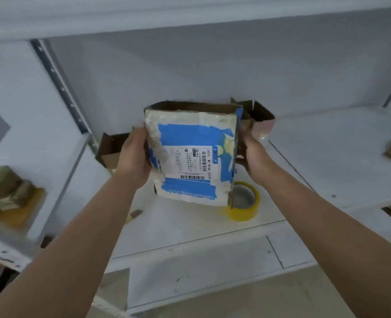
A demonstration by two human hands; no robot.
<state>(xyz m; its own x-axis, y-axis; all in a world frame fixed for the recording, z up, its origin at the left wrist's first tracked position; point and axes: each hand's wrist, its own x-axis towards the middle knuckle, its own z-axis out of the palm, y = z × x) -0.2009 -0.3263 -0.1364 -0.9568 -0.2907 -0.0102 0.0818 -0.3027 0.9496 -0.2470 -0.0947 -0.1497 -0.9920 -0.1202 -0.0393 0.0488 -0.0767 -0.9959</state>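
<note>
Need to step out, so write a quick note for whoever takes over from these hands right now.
The box is held above the white shelf, label towards the camera, side flaps open.
The left hand grips its left side and the right hand grips its right side.
The yellow tape roll lies on the shelf, under the box's lower right corner.
Done: box lifted off the shelf.
Left: probably closing and taping the flaps.

Your left hand (pixel 133 157) and right hand (pixel 256 154) are bare, and so are both forearms along all their visible length. Motion blur softens your fingers, so finer marks cannot be told.
</note>
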